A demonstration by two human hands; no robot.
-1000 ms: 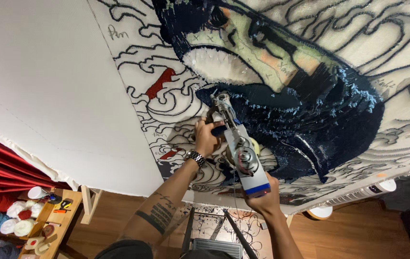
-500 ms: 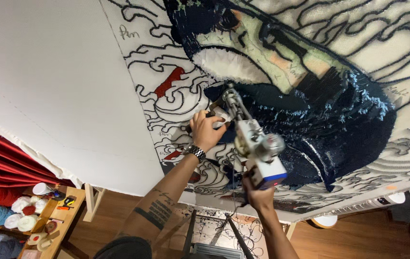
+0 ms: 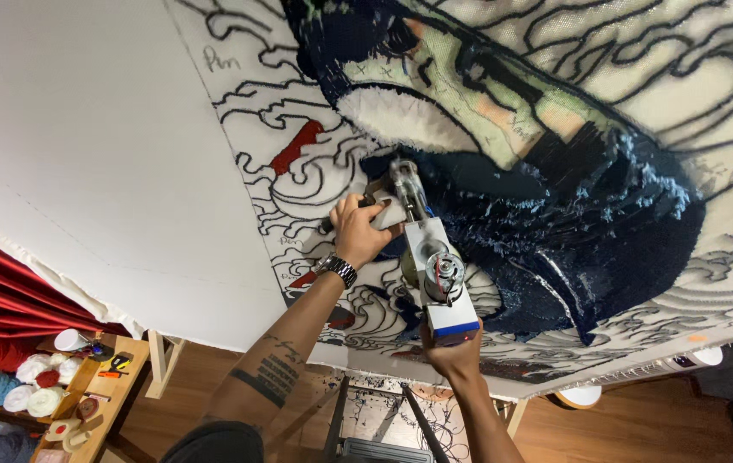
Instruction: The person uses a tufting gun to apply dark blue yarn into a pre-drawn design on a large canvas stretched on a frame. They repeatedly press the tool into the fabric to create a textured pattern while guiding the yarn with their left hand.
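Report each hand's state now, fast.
Left hand: closed on the front handle of the tufting gun, held against the cloth.
Right hand: closed around the gun's rear grip, under its blue end.

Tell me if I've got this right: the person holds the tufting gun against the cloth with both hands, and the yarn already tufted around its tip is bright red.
Not quite. The head view shows the left hand and right hand on the tufting gun against the cloth, but the tufted yarn around its tip is dark navy blue, not bright red.
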